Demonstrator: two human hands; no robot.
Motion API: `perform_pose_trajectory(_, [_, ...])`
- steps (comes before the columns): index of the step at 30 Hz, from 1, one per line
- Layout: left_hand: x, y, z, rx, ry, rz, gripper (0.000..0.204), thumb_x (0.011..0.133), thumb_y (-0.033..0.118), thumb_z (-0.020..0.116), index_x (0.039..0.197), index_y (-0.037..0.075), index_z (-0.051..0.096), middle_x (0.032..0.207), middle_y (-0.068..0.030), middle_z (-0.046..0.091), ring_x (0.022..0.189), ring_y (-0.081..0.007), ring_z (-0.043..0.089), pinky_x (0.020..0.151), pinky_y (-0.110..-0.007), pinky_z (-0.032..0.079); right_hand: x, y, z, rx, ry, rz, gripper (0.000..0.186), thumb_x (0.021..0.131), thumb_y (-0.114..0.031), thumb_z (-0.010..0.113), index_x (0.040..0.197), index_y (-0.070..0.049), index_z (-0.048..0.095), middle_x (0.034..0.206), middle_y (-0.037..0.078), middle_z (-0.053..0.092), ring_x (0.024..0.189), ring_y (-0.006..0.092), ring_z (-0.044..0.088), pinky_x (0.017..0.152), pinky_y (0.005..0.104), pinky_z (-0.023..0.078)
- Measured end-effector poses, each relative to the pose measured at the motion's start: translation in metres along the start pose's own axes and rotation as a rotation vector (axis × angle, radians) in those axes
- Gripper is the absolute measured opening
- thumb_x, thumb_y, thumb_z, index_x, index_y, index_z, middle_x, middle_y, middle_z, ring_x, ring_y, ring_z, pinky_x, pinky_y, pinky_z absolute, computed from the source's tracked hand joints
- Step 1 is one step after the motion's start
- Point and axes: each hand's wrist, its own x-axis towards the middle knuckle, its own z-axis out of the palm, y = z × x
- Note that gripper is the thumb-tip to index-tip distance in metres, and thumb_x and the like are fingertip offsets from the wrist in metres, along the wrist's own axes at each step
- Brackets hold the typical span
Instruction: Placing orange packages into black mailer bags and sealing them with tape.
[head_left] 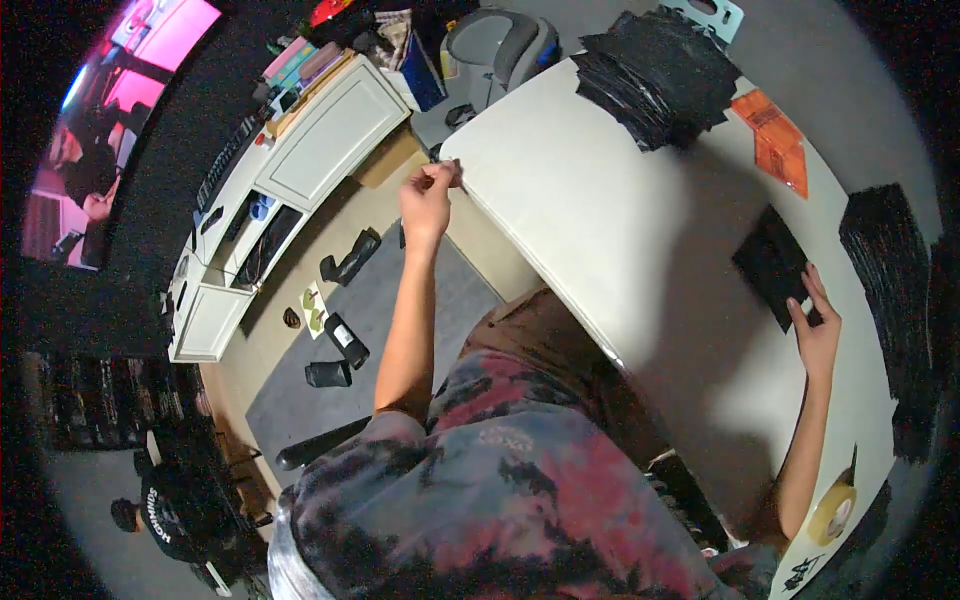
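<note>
My left hand (427, 203) is raised at the white table's (560, 190) far left corner, its fingers pinched together. A small dark spot shows at the fingertips; I cannot make out what it is. Over on the right, my right hand (818, 330) rests on the near right edge of a flat black square piece (772, 262), thumb and fingers apart. That piece, perhaps a pouch or sheet, lies on the tabletop. A thick, uneven pile of similar flat black pieces (660, 75) sits at the table's far end.
Beside the pile lies an orange packet (772, 140). Another black stack (890, 300) is along the right edge. A tape roll (832, 515) is at the near right. Leftward are a white cabinet (330, 135), a lit screen (110, 130), a grey chair (490, 45) and a person (185, 500).
</note>
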Motion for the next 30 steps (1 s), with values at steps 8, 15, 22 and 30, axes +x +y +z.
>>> perform_pose_trajectory(8, [-0.018,0.145,0.057,-0.081,-0.284,0.366,0.013,0.100,0.012,0.069,0.105,0.000,0.070,0.097,-0.0040,0.071,0.090,-0.0109,0.064,0.084,-0.025,0.049,0.001,0.000,-0.006,-0.034,0.025,-0.031,0.050,0.084,0.001,0.075,0.132,0.003,0.064,0.149,0.020,0.056,0.142,0.0296,0.050,0.119,0.0372,0.036])
perform_pose_trajectory(15, [-0.067,0.196,0.229,-0.272,-1.055,0.714,0.039,0.080,0.003,0.085,0.111,0.008,0.063,0.114,-0.0043,0.066,0.099,-0.0117,0.064,0.076,-0.027,0.050,-0.001,-0.017,-0.009,-0.206,0.067,-0.105,0.043,0.084,-0.011,0.078,0.123,0.003,0.069,0.144,0.017,0.059,0.140,0.0345,0.051,0.116,0.0423,0.042])
perform_pose_trajectory(22, [-0.093,0.142,0.372,-0.400,-1.201,1.060,0.052,0.072,0.012,0.091,0.114,0.010,0.060,0.113,-0.0073,0.064,0.110,-0.0255,0.063,0.093,-0.037,0.052,-0.004,-0.019,-0.005,-0.305,0.124,-0.210,0.036,0.083,-0.015,0.079,0.114,0.002,0.074,0.130,0.019,0.068,0.133,0.0357,0.058,0.112,0.0443,0.046])
perform_pose_trajectory(30, [-0.101,0.125,0.385,-0.495,-1.455,0.718,0.052,0.074,0.012,0.087,0.116,0.012,0.056,0.114,-0.0066,0.061,0.106,-0.0229,0.062,0.086,-0.038,0.051,0.003,-0.041,-0.014,-0.258,0.096,-0.035,0.024,0.082,-0.009,0.076,0.103,0.001,0.073,0.098,0.016,0.075,0.091,0.0294,0.073,0.086,0.0371,0.057])
